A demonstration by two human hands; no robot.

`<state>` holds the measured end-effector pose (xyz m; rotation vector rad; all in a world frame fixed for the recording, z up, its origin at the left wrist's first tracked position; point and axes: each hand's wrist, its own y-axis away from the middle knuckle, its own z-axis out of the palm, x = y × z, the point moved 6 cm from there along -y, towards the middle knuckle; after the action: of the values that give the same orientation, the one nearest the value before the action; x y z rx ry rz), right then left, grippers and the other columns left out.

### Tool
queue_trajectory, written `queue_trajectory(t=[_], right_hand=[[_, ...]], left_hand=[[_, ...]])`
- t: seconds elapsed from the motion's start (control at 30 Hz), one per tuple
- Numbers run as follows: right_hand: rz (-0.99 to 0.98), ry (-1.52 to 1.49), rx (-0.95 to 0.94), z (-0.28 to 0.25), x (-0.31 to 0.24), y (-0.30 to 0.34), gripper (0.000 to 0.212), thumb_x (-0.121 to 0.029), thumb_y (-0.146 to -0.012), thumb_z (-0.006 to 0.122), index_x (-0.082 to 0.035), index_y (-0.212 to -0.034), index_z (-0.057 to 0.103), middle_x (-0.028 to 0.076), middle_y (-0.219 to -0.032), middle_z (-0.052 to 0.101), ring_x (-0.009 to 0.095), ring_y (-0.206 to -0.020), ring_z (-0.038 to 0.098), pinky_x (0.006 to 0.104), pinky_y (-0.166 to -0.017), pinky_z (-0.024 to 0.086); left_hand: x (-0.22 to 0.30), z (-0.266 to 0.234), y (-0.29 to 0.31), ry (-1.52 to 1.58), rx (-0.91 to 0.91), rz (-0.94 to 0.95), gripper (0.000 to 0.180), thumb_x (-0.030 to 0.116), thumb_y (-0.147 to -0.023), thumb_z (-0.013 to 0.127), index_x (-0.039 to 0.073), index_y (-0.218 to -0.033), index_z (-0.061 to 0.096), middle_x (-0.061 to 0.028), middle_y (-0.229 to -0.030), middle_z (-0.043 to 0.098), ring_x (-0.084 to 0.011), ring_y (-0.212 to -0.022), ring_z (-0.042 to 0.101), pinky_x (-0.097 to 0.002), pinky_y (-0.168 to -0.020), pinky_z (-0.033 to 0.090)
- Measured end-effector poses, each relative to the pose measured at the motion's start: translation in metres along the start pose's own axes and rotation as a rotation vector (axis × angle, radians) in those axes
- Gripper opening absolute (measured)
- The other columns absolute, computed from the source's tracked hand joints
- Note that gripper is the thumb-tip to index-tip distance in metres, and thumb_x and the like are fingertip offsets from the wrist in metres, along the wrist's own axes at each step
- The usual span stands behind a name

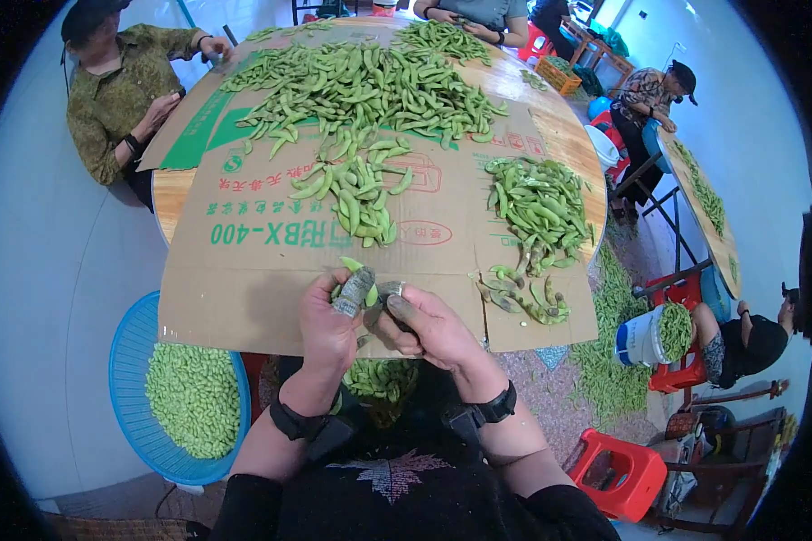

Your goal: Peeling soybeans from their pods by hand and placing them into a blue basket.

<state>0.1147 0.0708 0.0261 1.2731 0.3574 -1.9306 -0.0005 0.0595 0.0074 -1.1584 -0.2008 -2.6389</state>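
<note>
Round table point(550, 135) covered with flattened brown cardboard point(244, 288) is being used as a shelling surface, with other people being seated at its far edge and at a second table to the right. At the near edge of the cardboard, one green soybean pod point(354, 267) is being pinched between the taped fingertips of the left hand point(327, 326) and the right hand point(429, 326), both thumbs being pressed together on it; the fingers are closed, not spread. Progress is being judged as partial: a large heap of unshelled pods point(370, 86) is lying toward the far edge, a smaller pile point(356, 194) is waiting at the centre, and another pile point(537, 207) is sitting toward the right edge, with emptied shells point(523, 302) being gathered near the near right corner. Shelled beans are being collected in one blue basket point(126, 361) on the floor below the left edge, roughly half filled, and more are being caught in the lap point(379, 379). Counted: three pod heaps, one basket, one white bucket point(641, 338), two red stools visible. Much is remaining.
</note>
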Motion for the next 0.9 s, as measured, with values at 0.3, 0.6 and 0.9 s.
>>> queue_trajectory(t=[0.3,0.6,0.9], right_hand=[[0.058,0.151,0.213,-0.018,0.007,-0.002,0.015,-0.019,-0.094,0.042,-0.009,-0.085,0.05,-0.007,-0.057,0.037,0.002,-0.044,0.029,0.0177,-0.038,0.022],[-0.354,0.786,0.438,-0.03,-0.014,0.001,0.011,-0.008,-0.087,0.049,0.0,-0.083,0.056,0.0,-0.058,0.049,0.008,-0.048,0.042,0.0237,-0.046,0.037],[0.029,-0.078,0.11,-0.032,-0.012,0.005,0.018,-0.015,-0.091,0.049,-0.004,-0.1,0.059,-0.003,-0.068,0.055,0.002,-0.055,0.041,0.0175,-0.049,0.033]], left_hand=[[-0.01,-0.004,0.0,-0.256,-0.052,-0.083,0.008,0.001,-0.083,0.053,0.005,-0.088,0.057,0.0039,-0.071,0.049,-0.0021,-0.055,0.041,-0.0186,-0.046,0.03],[0.002,0.02,-0.011,-0.755,-0.18,0.189,0.011,0.008,-0.079,0.062,0.004,-0.086,0.055,0.0045,-0.064,0.049,-0.0039,-0.056,0.042,-0.0212,-0.048,0.034],[-0.01,0.012,-0.013,-0.165,-0.335,-0.195,0.03,0.007,-0.085,0.058,0.002,-0.115,0.054,0.0017,-0.082,0.057,-0.007,-0.067,0.053,-0.0177,-0.06,0.041]])
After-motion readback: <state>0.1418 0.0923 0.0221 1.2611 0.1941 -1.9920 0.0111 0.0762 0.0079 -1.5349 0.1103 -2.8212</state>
